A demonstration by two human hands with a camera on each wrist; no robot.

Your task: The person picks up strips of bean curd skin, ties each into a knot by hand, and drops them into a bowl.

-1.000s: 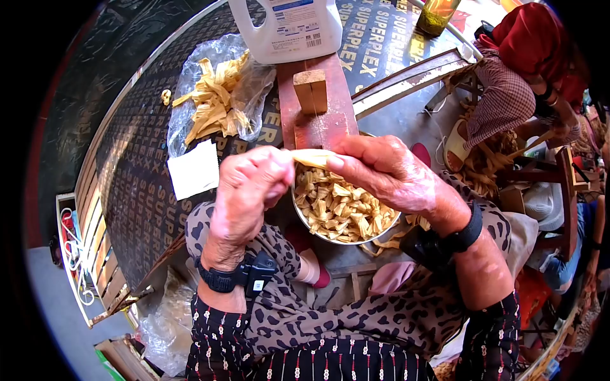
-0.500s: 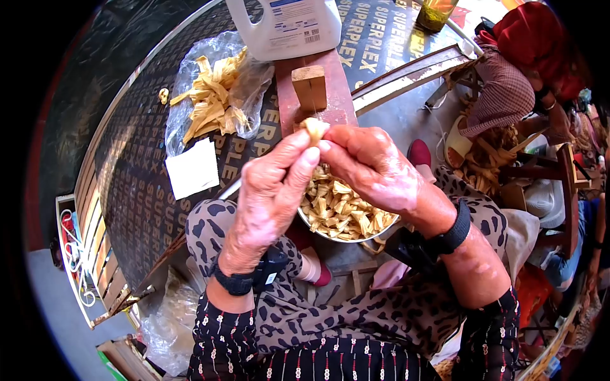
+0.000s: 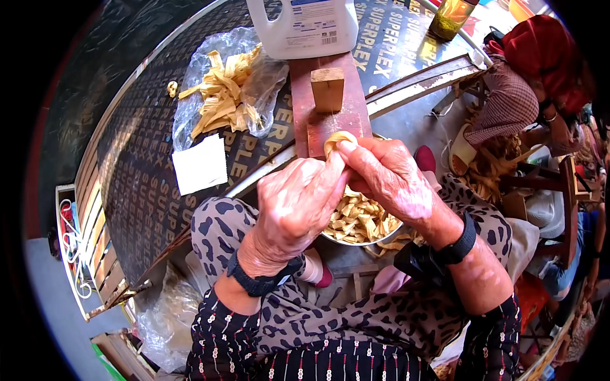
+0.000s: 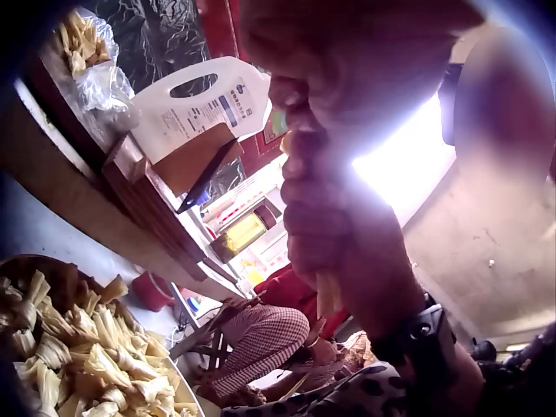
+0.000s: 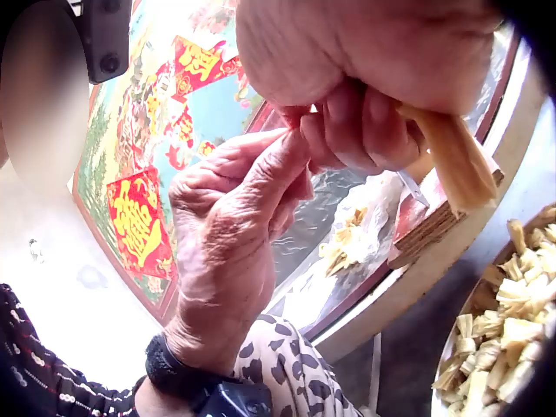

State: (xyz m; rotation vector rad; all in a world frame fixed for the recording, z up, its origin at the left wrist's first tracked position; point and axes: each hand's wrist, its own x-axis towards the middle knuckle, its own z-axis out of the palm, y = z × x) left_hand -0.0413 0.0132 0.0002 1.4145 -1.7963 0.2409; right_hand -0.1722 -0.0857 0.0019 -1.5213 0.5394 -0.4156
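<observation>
A pale yellow strip [image 3: 340, 141] is bent into a loop at the fingertips of both hands, over the near end of the red board. The left hand [image 3: 295, 206] pinches it from the left, the right hand [image 3: 397, 181] from the right. In the right wrist view a wide strip end [image 5: 456, 165] hangs below the right hand [image 5: 373, 78], whose fingers are curled round it; the left hand [image 5: 234, 226] meets it at the fingertips. Below the hands, a round bowl [image 3: 346, 242] holds many folded yellow pieces [image 3: 362, 219].
A red board [image 3: 305, 95] carries an upright wooden block [image 3: 327, 91] and a white jug [image 3: 311, 32]. On the dark tabletop lie loose strips [image 3: 225, 95] on clear plastic and a white square [image 3: 200, 166]. Another person [image 3: 508, 95] sits at the right, beside more strips.
The strip, first stretched between the hands, is now looped at the fingertips. The left hand has moved right, close against the right hand, and the head view has shifted slightly.
</observation>
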